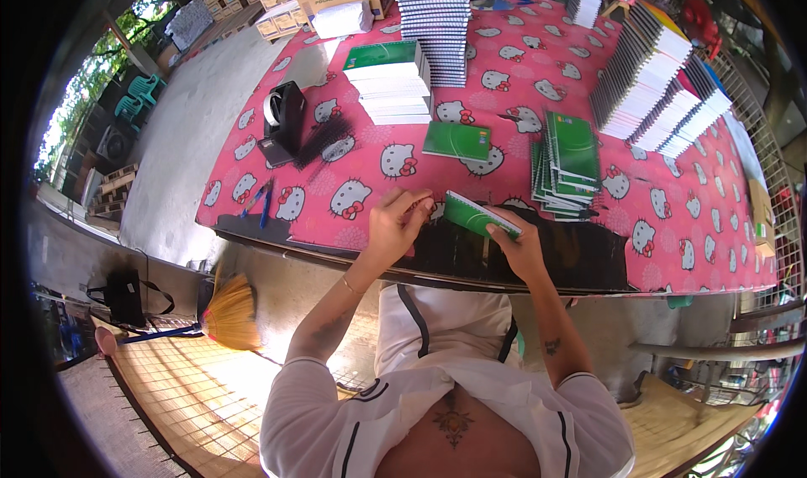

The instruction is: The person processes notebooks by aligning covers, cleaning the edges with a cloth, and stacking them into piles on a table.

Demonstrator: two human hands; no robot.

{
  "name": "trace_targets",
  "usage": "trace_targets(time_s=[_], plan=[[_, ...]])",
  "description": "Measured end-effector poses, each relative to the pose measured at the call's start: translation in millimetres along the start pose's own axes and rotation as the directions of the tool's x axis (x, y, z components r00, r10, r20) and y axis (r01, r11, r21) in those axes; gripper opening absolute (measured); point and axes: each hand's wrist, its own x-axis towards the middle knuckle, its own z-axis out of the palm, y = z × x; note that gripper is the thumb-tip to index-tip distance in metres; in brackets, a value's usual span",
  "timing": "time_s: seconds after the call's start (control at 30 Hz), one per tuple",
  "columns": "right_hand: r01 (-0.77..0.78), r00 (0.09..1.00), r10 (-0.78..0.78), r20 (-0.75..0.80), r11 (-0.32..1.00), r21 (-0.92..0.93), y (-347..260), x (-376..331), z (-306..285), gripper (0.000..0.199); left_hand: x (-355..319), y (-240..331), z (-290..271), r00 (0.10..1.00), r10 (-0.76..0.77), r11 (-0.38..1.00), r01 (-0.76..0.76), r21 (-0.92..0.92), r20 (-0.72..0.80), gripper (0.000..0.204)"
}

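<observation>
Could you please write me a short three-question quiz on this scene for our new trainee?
1. Which hand holds a green notebook?
2. True or false: the black tape dispenser stands to the left of the tall spiral-bound stack.
3. Where is the overlapping green pile relative to the single flat notebook on the table?
A) To its left
B) To its right
C) On top of it

Key: 1. The right hand; 2. True; 3. B
</observation>
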Motion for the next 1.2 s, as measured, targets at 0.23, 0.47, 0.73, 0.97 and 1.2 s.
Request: trace_targets(time_s=[0.23, 0.47, 0.73, 0.97, 1.2], plan=[[-0.027, 1.0, 0.027, -0.004, 0.999, 0.031, -4, 0, -1, 0.028, 4, 1, -5, 0.998, -0.008, 0.998, 0.012, -0.068, 0.055, 0.009], [-0.043, 0.999, 0.042, 0.034, 0.999, 0.012, -7, 0, -3, 0.027, 18, -6, -11, 0.975, -0.146, 0.989, 0.138, 0.059, 0.167, 0.013], [-0.01, 0.994, 0.001, 0.105, 0.997, 0.082, -14, -2, -2, 0.028, 45, 5, -27, 0.751, -0.148, 0.98, 0.197, -0.004, 0.644, 0.036], [-0.032, 0.996, 0.042, -0.08, 0.991, 0.13, -31, -6, 14, 0.028, -12, 34, 15, 0.936, 0.085, 0.755, -0.283, 0.591, 0.34, 0.086], [-0.142, 0.99, 0.141, 0.02, 0.98, 0.137, -40, -12, 18, 0.028, 6, 34, 13, 0.96, 0.11, 0.69, -0.26, 0.675, 0.257, 0.091]])
